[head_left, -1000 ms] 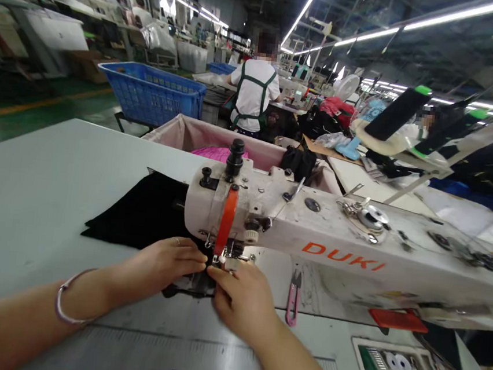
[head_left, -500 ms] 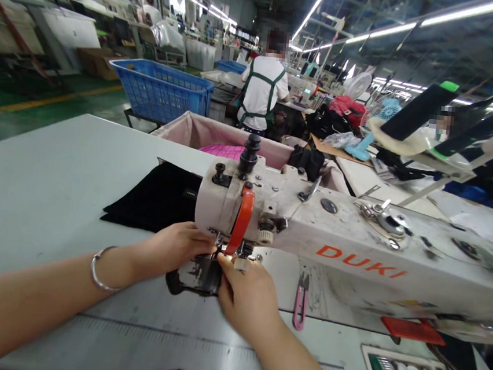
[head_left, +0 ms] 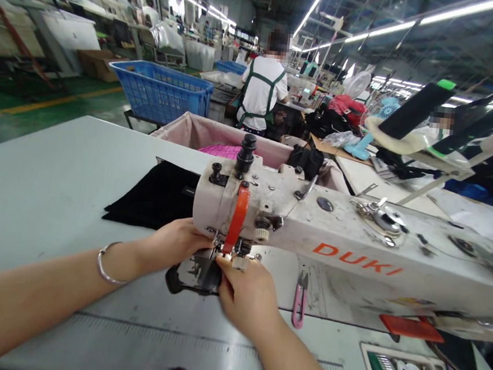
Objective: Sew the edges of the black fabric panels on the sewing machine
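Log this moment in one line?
left hand: at needle area | right hand: beside it | black fabric: flat, left of machine head | pink snips: lying right

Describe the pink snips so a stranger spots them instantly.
Find the white sewing machine marked DUKI. In front of it, right of the right hand, lie the snips, blades pointing away. They're slim and pink, unlike the broad red piece farther right.

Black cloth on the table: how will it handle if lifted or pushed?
The black cloth will probably droop when lifted, as it looks thin and lies flat. The offset corners at its outer end suggest layers that may slip apart. Pushed toward the sewing machine, it could bunch.
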`<state>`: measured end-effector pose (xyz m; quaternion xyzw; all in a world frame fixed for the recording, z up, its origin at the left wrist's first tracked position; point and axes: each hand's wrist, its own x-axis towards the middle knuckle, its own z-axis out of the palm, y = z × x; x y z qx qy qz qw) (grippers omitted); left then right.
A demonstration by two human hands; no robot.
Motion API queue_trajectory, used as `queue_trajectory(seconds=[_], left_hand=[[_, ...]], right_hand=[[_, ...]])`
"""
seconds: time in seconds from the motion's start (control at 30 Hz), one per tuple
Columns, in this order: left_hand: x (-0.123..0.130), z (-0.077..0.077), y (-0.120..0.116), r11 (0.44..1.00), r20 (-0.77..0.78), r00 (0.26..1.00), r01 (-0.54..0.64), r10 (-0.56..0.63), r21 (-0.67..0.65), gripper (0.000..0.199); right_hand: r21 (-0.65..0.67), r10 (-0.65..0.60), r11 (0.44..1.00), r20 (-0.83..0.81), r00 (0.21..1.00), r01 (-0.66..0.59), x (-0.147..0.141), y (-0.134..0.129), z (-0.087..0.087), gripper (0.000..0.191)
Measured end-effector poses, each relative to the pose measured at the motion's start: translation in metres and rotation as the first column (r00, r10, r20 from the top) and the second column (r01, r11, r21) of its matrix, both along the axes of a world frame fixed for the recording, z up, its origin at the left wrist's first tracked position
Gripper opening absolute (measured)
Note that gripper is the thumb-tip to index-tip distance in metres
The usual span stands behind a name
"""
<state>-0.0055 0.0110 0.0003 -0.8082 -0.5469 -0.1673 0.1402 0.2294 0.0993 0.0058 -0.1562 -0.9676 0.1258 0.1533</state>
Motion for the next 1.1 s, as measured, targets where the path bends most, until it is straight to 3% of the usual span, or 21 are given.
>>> queue_trajectory(seconds=[0.43, 0.67, 0.83, 0.93, 1.1], left_hand=[[0.013, 0.003, -0.005, 1.000, 0.023, 1.000, -0.013, 0.014, -0.028, 0.025], [0.008, 0.002, -0.011, 0.988, 0.056, 0.996, -0.059, 0.068, -0.145, 0.045], [0.009, 0.026, -0.013, 0.938, 0.129, 0.983, -0.078, 0.129, -0.338, 0.054], [0.013, 0.044, -0.010, 0.882, 0.210, 0.959, -0.072, 0.189, -0.466, 0.045], [0.020, 0.049, -0.015, 0.784, 0.327, 0.902, -0.019, 0.280, -0.620, 0.048]], right_hand=[[-0.028, -0.010, 1.000, -0.100, 0.995, 0.007, 0.001, 0.001, -0.002, 0.027], [-0.021, -0.054, 0.998, -0.176, 0.983, 0.051, 0.005, 0.004, -0.002, 0.020], [-0.035, -0.103, 0.994, -0.170, 0.980, 0.099, 0.013, 0.009, 0.006, 0.015], [-0.047, -0.078, 0.996, -0.174, 0.982, 0.071, 0.012, 0.013, 0.006, 0.010], [-0.034, -0.058, 0.998, -0.206, 0.977, 0.052, 0.004, 0.014, 0.002, 0.015]])
